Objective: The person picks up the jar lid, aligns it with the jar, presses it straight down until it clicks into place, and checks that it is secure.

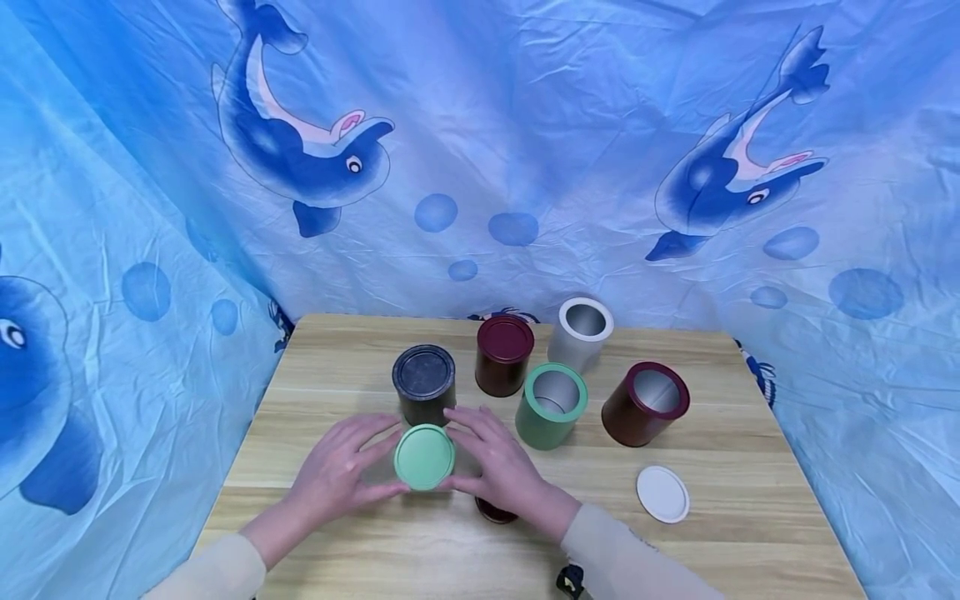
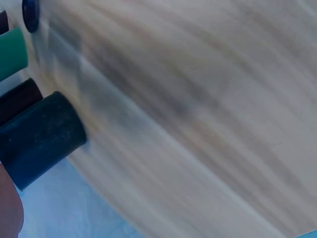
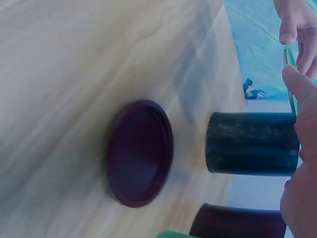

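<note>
Green lid [image 1: 424, 457] is showing a pale, round, flat face w/ a thin raised rim; head cam is catching it nearly face-on, R wrist cam edge-on as a slim disc. It's being held above the table [image 1: 315, 383], L of mid, just this side of the capped dk can [image 1: 424, 392]. L hand [image 1: 335, 467] and R hand [image 1: 498, 462] are both pinching its rim btwn thumb and fingers, one per side. Under R hand a dk red lid [image 1: 495, 511] is lying flat, part hidden. Toward the R edge, a white lid [image 1: 663, 494] is lying flat. Farther back, a green can [image 1: 546, 423] and a dk red can [image 1: 633, 417] are standing open; nr the far edge, a white can [image 1: 572, 348] is standing open too, and a 2nd dk red can [image 1: 502, 362] is standing capped. Blue dolphin backdrop [image 1: 480, 125] is hanging behind.
</note>
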Demonstrator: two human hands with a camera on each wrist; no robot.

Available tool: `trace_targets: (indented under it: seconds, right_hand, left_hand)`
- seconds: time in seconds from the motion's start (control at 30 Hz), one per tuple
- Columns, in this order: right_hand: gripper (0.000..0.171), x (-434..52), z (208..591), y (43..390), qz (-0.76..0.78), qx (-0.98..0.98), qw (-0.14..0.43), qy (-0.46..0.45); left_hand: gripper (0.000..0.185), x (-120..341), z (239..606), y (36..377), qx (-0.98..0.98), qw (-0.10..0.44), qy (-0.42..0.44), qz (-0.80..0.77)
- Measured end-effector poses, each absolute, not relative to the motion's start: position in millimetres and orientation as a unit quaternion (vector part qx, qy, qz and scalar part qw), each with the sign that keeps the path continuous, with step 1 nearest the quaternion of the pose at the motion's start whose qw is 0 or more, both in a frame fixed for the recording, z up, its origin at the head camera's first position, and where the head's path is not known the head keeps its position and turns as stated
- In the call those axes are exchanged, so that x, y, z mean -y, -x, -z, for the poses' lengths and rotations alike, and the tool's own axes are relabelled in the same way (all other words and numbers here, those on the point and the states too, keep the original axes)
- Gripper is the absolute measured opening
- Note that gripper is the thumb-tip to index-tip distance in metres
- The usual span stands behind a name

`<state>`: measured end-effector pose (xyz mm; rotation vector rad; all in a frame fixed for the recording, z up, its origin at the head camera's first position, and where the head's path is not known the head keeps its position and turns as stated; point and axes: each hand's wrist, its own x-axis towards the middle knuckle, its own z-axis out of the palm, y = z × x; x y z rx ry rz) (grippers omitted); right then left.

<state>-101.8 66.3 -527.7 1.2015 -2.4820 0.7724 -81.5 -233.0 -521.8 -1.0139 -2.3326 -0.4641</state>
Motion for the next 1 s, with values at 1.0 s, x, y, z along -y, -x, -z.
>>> trace_targets:
  seconds: [1.0]
  right_hand:
    - [0.081,-121.8,476.7,140.6,-0.297,0.830,0.255,-0.398]
  left_hand:
    - [0.078,174.7,453.1,144.3,0.837,0.305,0.431,0.144]
